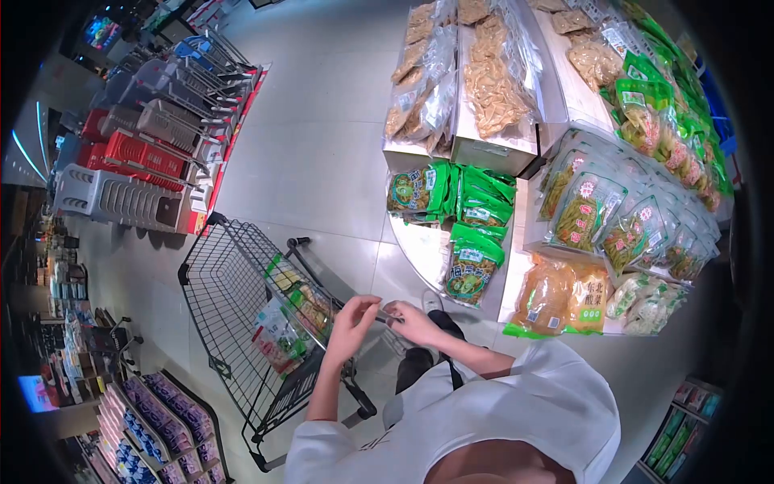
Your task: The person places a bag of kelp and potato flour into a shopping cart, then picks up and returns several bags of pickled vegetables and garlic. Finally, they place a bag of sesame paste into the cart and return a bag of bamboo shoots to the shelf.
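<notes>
My left hand (352, 327) is raised beside the near side of a black wire shopping cart (230, 315), its fingers curled inward toward my other hand. Close to its right, my right hand (413, 324) has its fingers bent round a small dark piece, too small to name. The fingertips of both hands nearly meet. Inside the cart, just left of my hands, lie a pack with green trim (300, 298) and a red and white pack (278, 343). The grip of my left hand is partly hidden by its own fingers.
On my right a display stand (514, 278) bears green bags (476, 266), clear pouches (584, 210) and brown packs (492, 81). Stacked grey and red baskets (145, 157) stand at the far left. A shelf of purple packs (165, 411) is at lower left. Tiled floor (322, 121) runs between.
</notes>
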`<action>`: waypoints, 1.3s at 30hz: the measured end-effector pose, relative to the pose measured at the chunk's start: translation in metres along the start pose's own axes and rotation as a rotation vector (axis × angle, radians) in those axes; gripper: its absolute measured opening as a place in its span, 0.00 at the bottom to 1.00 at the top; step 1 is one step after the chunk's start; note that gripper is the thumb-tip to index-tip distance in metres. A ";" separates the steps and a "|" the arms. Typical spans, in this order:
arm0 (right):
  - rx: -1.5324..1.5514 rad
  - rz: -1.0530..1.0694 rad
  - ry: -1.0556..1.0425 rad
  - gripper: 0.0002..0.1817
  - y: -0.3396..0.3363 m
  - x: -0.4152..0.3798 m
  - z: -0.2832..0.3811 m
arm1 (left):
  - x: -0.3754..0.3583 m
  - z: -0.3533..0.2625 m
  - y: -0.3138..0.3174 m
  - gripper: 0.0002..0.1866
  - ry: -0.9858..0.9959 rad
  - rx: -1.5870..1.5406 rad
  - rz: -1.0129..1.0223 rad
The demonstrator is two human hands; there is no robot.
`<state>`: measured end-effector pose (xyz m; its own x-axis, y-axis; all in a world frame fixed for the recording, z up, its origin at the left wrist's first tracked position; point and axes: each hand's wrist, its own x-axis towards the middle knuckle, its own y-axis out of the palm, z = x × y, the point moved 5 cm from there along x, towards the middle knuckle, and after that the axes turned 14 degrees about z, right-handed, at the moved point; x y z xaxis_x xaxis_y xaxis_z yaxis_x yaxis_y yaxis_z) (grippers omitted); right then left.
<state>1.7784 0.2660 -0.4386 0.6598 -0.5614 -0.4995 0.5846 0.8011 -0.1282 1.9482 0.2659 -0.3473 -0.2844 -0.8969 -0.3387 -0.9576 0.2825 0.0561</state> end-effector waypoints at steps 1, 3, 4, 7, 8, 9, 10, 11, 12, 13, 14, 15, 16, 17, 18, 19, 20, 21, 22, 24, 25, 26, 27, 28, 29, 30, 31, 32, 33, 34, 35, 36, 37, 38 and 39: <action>-0.171 0.021 -0.130 0.19 0.013 -0.018 0.043 | -0.041 -0.005 -0.010 0.11 0.050 0.073 -0.127; -0.505 0.058 -0.386 0.21 0.051 -0.045 0.113 | -0.125 -0.013 -0.026 0.11 0.018 0.250 -0.465; -0.571 0.155 -0.454 0.22 0.077 -0.046 0.123 | -0.167 0.010 -0.035 0.11 -0.050 0.270 -0.608; -0.779 0.450 -0.573 0.23 0.147 -0.051 0.136 | -0.284 0.067 -0.035 0.12 -0.267 0.288 -0.824; -0.842 0.551 -0.570 0.23 0.171 -0.051 0.129 | -0.317 0.084 -0.027 0.13 -0.275 0.420 -0.790; -0.907 0.655 -0.569 0.23 0.193 -0.052 0.120 | -0.347 0.099 -0.020 0.13 -0.279 0.550 -0.759; -0.962 0.672 -0.574 0.23 0.209 -0.058 0.109 | -0.370 0.106 -0.013 0.14 -0.281 0.681 -0.732; -1.018 0.687 -0.585 0.23 0.226 -0.066 0.096 | -0.388 0.119 -0.008 0.16 -0.326 0.734 -0.659; -1.075 0.704 -0.597 0.23 0.240 -0.072 0.088 | -0.404 0.129 -0.003 0.18 -0.370 0.784 -0.586; -1.066 0.795 -0.471 0.24 0.244 -0.079 0.096 | -0.416 0.136 0.002 0.20 -0.415 0.832 -0.510; -1.071 0.772 -0.438 0.24 0.245 -0.081 0.101 | -0.425 0.139 0.001 0.19 -0.366 0.858 -0.544; -1.077 0.752 -0.400 0.24 0.243 -0.084 0.104 | -0.428 0.137 -0.002 0.17 -0.318 0.880 -0.577; -1.081 0.725 -0.365 0.23 0.241 -0.085 0.106 | -0.435 0.137 -0.006 0.15 -0.267 0.908 -0.608; -1.080 0.659 -0.371 0.17 0.240 -0.083 0.103 | -0.449 0.156 -0.018 0.13 -0.348 0.920 -0.660; -1.098 0.665 -0.350 0.15 0.243 -0.081 0.099 | -0.460 0.186 -0.031 0.12 -0.427 0.935 -0.710; -1.118 0.670 -0.327 0.12 0.244 -0.079 0.097 | -0.465 0.208 -0.041 0.13 -0.504 0.948 -0.760; -1.141 0.675 -0.305 0.10 0.244 -0.078 0.094 | -0.464 0.211 -0.039 0.14 -0.435 0.993 -0.872; -1.145 0.660 -0.310 0.09 0.244 -0.079 0.096 | -0.460 0.209 -0.036 0.16 -0.362 1.036 -0.983; -1.151 0.643 -0.316 0.08 0.244 -0.078 0.098 | -0.459 0.206 -0.037 0.18 -0.284 1.078 -1.097; -1.172 0.628 -0.296 0.08 0.243 -0.077 0.099 | -0.456 0.205 -0.039 0.17 -0.253 1.116 -1.111; -1.187 0.626 -0.272 0.08 0.242 -0.075 0.097 | -0.454 0.204 -0.037 0.17 -0.244 1.129 -1.122; -1.204 0.623 -0.251 0.09 0.240 -0.072 0.097 | -0.451 0.205 -0.037 0.16 -0.229 1.122 -1.120; -1.222 0.629 -0.227 0.09 0.238 -0.071 0.099 | -0.449 0.205 -0.038 0.16 -0.215 1.119 -1.114; -1.230 0.634 -0.203 0.10 0.238 -0.072 0.102 | -0.450 0.205 -0.041 0.16 -0.202 1.123 -1.101; -1.236 0.638 -0.181 0.10 0.239 -0.071 0.105 | -0.451 0.204 -0.044 0.16 -0.199 1.121 -1.097; -1.236 0.629 -0.185 0.11 0.239 -0.070 0.107 | -0.449 0.204 -0.045 0.15 -0.196 1.117 -1.095; -1.235 0.620 -0.188 0.11 0.239 -0.069 0.108 | -0.447 0.204 -0.048 0.15 -0.193 1.114 -1.092; -1.231 0.613 -0.186 0.12 0.240 -0.069 0.109 | -0.446 0.203 -0.052 0.15 -0.179 1.136 -1.091; -1.237 0.613 -0.182 0.12 0.241 -0.069 0.109 | -0.444 0.201 -0.055 0.14 -0.168 1.155 -1.087; -1.248 0.611 -0.179 0.12 0.241 -0.066 0.110 | -0.442 0.201 -0.058 0.14 -0.152 1.172 -1.086; -1.263 0.605 -0.173 0.13 0.239 -0.063 0.112 | -0.439 0.200 -0.062 0.13 -0.151 1.176 -1.079; -1.264 0.583 -0.181 0.12 0.238 -0.061 0.114 | -0.436 0.199 -0.067 0.13 -0.146 1.179 -1.071; -1.264 0.559 -0.189 0.11 0.237 -0.058 0.115 | -0.433 0.198 -0.072 0.13 -0.138 1.186 -1.062; -1.262 0.533 -0.199 0.10 0.236 -0.055 0.116 | -0.429 0.197 -0.076 0.13 -0.128 1.184 -1.060; -1.268 0.520 -0.195 0.10 0.235 -0.051 0.117 | -0.426 0.196 -0.081 0.12 -0.119 1.184 -1.059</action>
<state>1.9370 0.4585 -0.3434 0.7835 -0.0783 -0.6164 -0.5018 0.5054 -0.7020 2.1559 0.6914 -0.3914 0.5168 -0.8369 0.1801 -0.1213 -0.2799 -0.9524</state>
